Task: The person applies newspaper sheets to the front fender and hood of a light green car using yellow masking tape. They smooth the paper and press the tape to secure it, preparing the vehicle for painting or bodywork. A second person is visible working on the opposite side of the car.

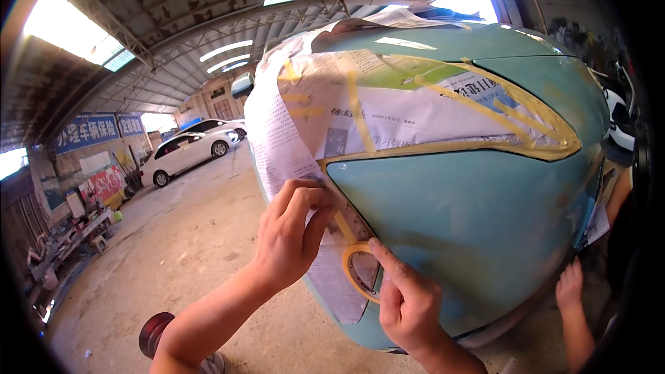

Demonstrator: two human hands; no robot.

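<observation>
A pale blue-green car body panel (450,215) fills the middle and right, edged with yellow tape. Newspaper sheets (284,131) cover its window opening and left side. My left hand (294,232) is closed by the newspaper's lower left part, its thumb and fingertips at the upper end of a strip of masking tape (341,225). That strip runs down to a yellow masking tape roll (348,266). My right hand (409,298) grips the roll's right side, its index finger stretched along the panel's edge. Part of the roll is hidden behind this hand.
Another person's hand (570,291) is at the panel's lower right edge. White cars (187,156) stand at the far left on the bare floor (173,235). A cluttered bench (76,235) lines the left wall. A dark red round object (154,332) is by my left forearm.
</observation>
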